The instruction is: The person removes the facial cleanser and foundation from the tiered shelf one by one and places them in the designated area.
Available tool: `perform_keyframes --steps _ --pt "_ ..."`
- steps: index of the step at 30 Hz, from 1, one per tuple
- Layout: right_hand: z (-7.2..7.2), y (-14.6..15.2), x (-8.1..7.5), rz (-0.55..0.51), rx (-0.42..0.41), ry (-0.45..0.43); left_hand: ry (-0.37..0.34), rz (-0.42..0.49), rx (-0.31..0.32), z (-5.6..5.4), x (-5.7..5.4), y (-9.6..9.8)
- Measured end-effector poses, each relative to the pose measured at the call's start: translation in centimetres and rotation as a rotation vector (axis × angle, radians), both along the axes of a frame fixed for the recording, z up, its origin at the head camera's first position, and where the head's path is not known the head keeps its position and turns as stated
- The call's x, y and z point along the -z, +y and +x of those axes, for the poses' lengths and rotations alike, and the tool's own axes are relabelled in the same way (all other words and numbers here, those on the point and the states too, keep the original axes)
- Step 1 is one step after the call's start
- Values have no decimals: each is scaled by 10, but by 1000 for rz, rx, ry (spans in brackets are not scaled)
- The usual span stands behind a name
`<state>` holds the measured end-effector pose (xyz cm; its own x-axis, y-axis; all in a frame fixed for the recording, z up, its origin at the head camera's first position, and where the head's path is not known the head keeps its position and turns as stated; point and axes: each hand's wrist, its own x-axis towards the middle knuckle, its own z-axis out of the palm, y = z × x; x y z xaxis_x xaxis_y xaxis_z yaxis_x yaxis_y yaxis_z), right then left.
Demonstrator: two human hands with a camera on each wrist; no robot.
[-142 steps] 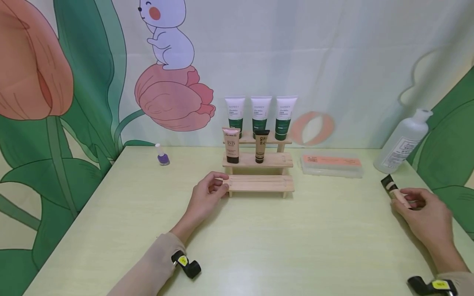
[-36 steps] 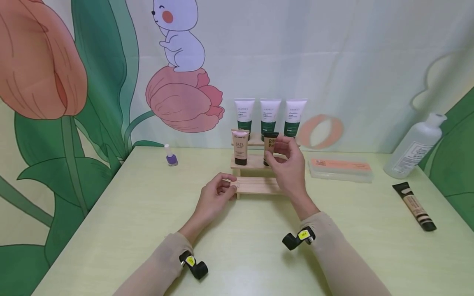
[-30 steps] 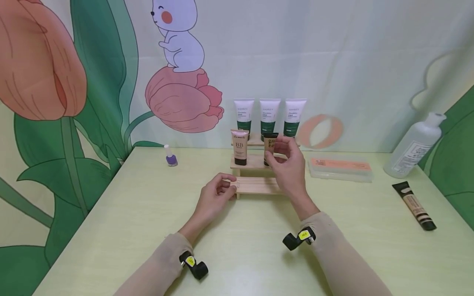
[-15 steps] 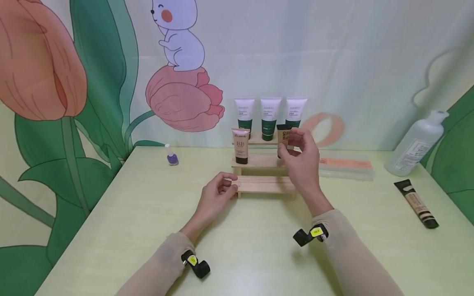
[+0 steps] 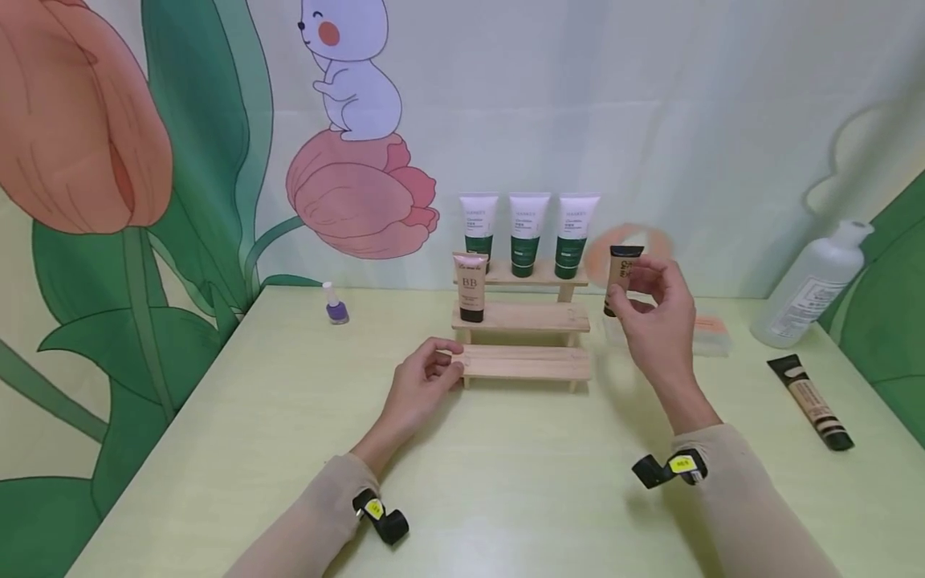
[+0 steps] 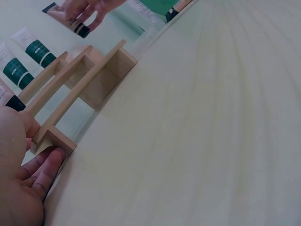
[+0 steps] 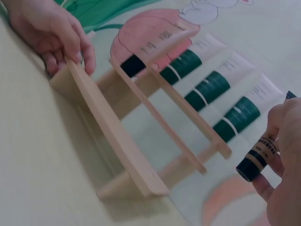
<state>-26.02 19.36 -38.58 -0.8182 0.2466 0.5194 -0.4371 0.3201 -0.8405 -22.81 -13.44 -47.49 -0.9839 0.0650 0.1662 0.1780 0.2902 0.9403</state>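
Note:
My right hand [image 5: 661, 329] pinches a small tan-and-black cosmetic tube [image 5: 620, 269] upright in the air, just right of the three-step wooden display rack [image 5: 526, 363]. In the right wrist view, the tube's black cap [image 7: 248, 169] points down. My left hand [image 5: 417, 387] grips the left end of the rack's lowest step, as the left wrist view [image 6: 21, 179] also shows. A pink-beige BB cream tube [image 5: 470, 285] stands at the left of the middle step. Three white-and-green tubes [image 5: 525, 233] stand on the top step. No tube stands on the bottom step.
Behind my right hand lies a flat clear case [image 5: 711, 337] with an orange label, partly hidden. A white bottle [image 5: 809, 285] leans at the back right, near a lying tan-and-black tube [image 5: 812, 401]. Purple nail polish [image 5: 336, 309] stands at the back left.
The right hand laid one tube on the table at the right, then took the small tan-and-black tube off the middle step and carried it right. The left hand stays on the rack.

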Motion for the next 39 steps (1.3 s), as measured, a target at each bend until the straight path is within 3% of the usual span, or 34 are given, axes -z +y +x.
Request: perform_keyframes --steps 10,21,32,39 --pt "9 64 4 54 125 -35 -11 10 -3 1 -1 1" --pt "30 112 5 102 254 -94 -17 25 2 1 0 2" --pt "48 136 4 80 285 -148 -15 10 -8 3 -2 2" --pt "59 150 22 141 284 -196 -17 20 2 2 -1 3"
